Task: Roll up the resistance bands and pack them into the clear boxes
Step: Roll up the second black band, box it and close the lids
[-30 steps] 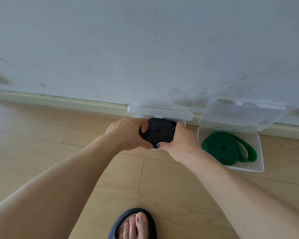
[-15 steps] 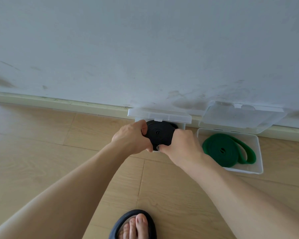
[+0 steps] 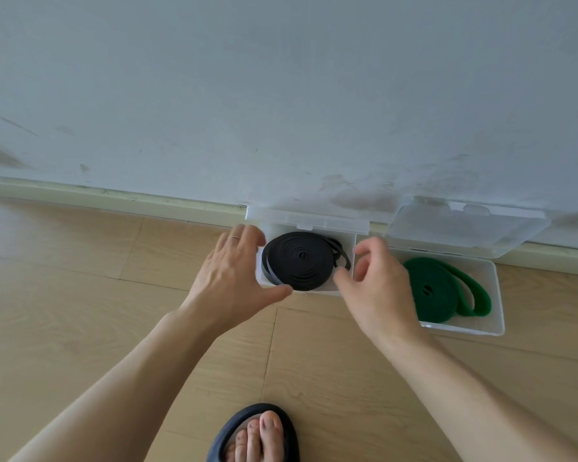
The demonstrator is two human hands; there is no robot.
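Pale wood floor (image 3: 80, 328) meets a scuffed white wall (image 3: 281, 95) at a low skirting board. Two clear boxes sit against the skirting, lids up. Left clear box (image 3: 346, 243) holds the coiled black band (image 3: 302, 260), its outer turns loosened and a loop slack toward the right wall. Right clear box (image 3: 496, 295) holds the rolled green band (image 3: 441, 290), tail loop trailing right. Left hand (image 3: 232, 276) hovers at the left box's near-left corner, fingers spread, gripping nothing; ring visible. Right hand (image 3: 376, 281) between the boxes, fingers loosely curled, empty. Sandalled foot (image 3: 257, 435) at bottom edge.
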